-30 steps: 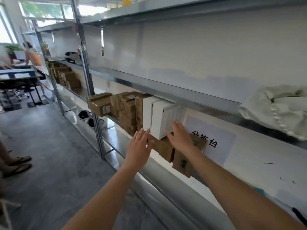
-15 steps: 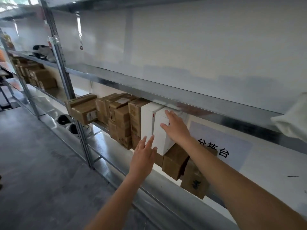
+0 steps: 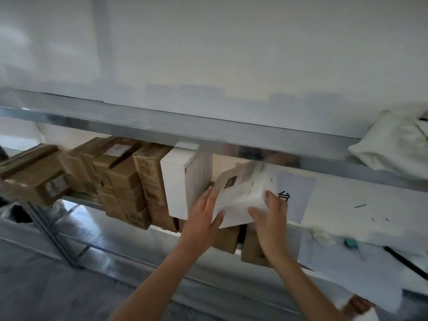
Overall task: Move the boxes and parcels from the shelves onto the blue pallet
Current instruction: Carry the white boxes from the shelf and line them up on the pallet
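The white rectangular cardboard box [image 3: 240, 195] had been tipped out of its row on the white-topped shelf [image 3: 342, 205] — gripped by the right hand [image 3: 271, 218], steadied by the flat-fingered left hand [image 3: 203, 216] — freed, seemingly, for the pallet.

Stockroom: metal shelving [image 3: 208, 133] with cardboard boxes [image 3: 125, 181]

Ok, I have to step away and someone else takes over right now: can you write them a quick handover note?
Left hand: open, fingers straight against the left side of the tilted white box.
Right hand: grips that box's lower right corner.
On the shelf: upright white box, brown boxes left of it.
Done: tilted white box tipped out of the row.
Left: carry it to the blue pallet, which is out of view, then the rest.
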